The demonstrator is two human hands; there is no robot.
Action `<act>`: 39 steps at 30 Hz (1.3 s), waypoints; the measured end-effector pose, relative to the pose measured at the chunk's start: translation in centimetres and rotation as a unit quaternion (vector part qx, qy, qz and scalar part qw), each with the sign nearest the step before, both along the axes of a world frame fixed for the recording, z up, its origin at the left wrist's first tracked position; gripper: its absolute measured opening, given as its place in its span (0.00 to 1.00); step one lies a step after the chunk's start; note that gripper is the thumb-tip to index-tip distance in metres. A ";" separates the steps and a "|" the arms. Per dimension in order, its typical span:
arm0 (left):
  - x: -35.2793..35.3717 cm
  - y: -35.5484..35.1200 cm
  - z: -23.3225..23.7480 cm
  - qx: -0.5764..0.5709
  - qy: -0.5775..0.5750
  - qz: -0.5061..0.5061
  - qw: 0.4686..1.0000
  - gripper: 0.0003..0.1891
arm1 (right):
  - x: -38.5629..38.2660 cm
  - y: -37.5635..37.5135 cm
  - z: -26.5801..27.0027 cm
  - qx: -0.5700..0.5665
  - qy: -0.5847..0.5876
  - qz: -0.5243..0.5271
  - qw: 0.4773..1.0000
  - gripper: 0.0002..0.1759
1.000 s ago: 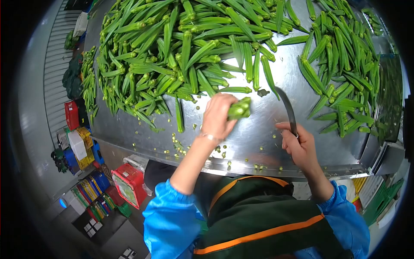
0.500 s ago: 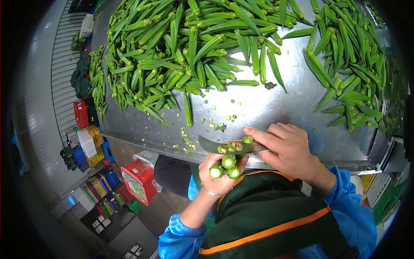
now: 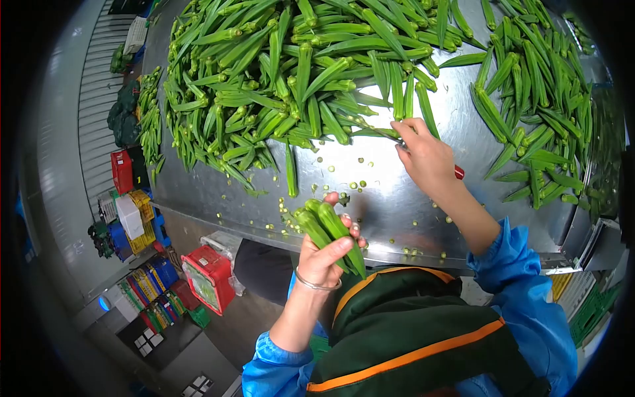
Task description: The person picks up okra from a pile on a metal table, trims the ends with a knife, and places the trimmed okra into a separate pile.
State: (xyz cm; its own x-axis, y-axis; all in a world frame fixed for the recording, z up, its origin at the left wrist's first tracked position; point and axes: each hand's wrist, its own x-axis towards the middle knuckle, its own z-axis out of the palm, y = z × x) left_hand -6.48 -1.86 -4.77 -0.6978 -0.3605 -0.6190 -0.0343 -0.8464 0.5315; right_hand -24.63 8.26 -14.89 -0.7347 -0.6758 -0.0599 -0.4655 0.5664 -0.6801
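Several okra pods (image 3: 319, 227) lie in my left hand (image 3: 323, 255), its fingers wrapped round them near the front edge of the metal table (image 3: 390, 221). My right hand (image 3: 426, 157) is at the right end of the large okra pile (image 3: 264, 86), closed round a knife whose red handle end (image 3: 459, 172) shows beside the wrist. The blade (image 3: 380, 132) reaches left over the pods at the pile's edge. Small cut okra ends (image 3: 354, 184) are scattered on the metal between the hands.
A second okra pile (image 3: 536, 99) lies on the right of the table. Below the table at the left stand a red crate (image 3: 210, 278), a yellow crate (image 3: 142, 241) and a row of stacked coloured crates (image 3: 149, 288). A dark green apron covers my front.
My right hand has moved up and away from my left hand to the pile, carrying the knife. My left hand has turned, so the pods now point up and left.
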 end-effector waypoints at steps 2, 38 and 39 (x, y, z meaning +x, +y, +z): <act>0.2 0.0 0.0 -0.057 -0.039 -0.025 0.997 0.31 | -0.6 -0.9 -0.4 0.033 0.000 0.009 0.999 0.14; -1.6 -0.6 0.8 -0.074 -0.034 0.031 0.996 0.32 | 0.0 5.1 2.2 -0.110 -0.192 -0.118 0.968 0.18; -1.9 -0.7 0.4 -0.011 -0.015 0.041 0.999 0.35 | -1.0 4.5 0.8 -0.072 -0.119 -0.142 0.980 0.18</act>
State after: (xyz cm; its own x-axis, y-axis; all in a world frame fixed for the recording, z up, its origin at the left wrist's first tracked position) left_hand -8.39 -2.60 -4.35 -0.6470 -0.4287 -0.6305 0.0184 -0.8355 0.5492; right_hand -25.62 12.78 -14.07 -0.8712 -0.4601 -0.1712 -0.1222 0.5409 -0.8321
